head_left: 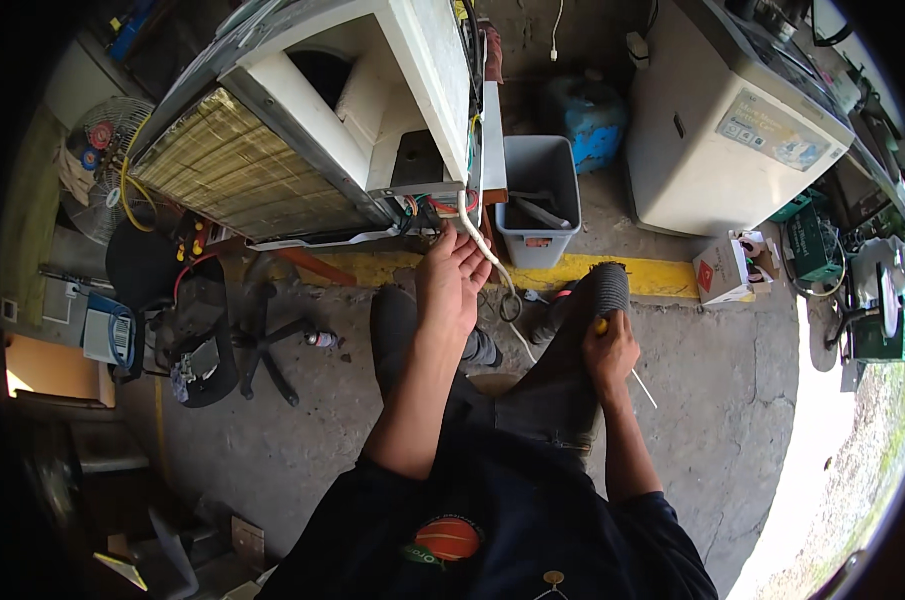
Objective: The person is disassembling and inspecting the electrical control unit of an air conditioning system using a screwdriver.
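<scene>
In front of me stands an opened air conditioner unit point(422, 70) with a dusty finned coil point(247, 165) on its left side. Coloured wires point(440, 205) come out at its lower front corner. From there a white cable point(476, 232) hangs down and loops toward the floor. My left hand point(454, 280) is palm up below the wires, its fingers apart and touching the cable. On my right knee rests my right hand point(610, 352), closed around a screwdriver point(644, 388). Part of its yellow handle shows above the fist, and the thin shaft points down.
Behind the cable stands a grey bin point(538, 240) with items inside, near a blue jug point(587, 120). A white appliance point(732, 130) and a small open box point(727, 270) are at right. A fan point(107, 165) and a chair base point(262, 340) are at left.
</scene>
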Demonstrator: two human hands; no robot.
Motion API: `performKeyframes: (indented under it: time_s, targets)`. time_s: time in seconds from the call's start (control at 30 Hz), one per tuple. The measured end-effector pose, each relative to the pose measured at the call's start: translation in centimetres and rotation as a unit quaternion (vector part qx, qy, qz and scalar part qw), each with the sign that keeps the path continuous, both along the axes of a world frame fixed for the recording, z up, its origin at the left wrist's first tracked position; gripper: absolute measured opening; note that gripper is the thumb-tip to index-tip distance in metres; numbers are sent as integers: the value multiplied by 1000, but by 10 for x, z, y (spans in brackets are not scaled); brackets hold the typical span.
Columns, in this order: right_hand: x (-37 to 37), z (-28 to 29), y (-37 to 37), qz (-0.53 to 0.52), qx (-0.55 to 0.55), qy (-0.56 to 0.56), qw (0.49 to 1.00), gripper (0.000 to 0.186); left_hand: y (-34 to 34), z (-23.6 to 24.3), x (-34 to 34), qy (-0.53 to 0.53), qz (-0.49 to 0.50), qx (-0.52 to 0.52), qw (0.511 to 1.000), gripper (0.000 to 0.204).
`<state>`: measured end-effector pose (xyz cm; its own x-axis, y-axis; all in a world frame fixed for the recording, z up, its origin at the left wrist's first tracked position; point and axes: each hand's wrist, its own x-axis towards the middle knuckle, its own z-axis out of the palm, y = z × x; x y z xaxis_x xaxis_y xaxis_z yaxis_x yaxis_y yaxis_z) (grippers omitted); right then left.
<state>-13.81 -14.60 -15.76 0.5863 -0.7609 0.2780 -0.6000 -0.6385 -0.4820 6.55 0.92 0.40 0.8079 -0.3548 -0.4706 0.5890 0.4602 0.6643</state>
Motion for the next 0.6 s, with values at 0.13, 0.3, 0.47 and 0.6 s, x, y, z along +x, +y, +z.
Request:
performKeyframes:
  time_s: [0.13, 0.3, 0.47, 0.6]
  targets:
    - [8, 24, -6, 21, 49, 47, 997, 21, 0, -3, 3, -44, -19, 40, 998, 34]
    - [56, 144, -21, 162, -11, -192, 968, 49, 1, -15, 7, -125, -13, 105, 986, 35]
    - [95, 270, -26, 199, -26, -524, 828, 41, -6, -19, 7, -157, 27, 108, 981, 34]
    - [147, 288, -36, 249, -8, -563, 788, 42, -11, -28, 8, -145, 40, 86, 985, 34]
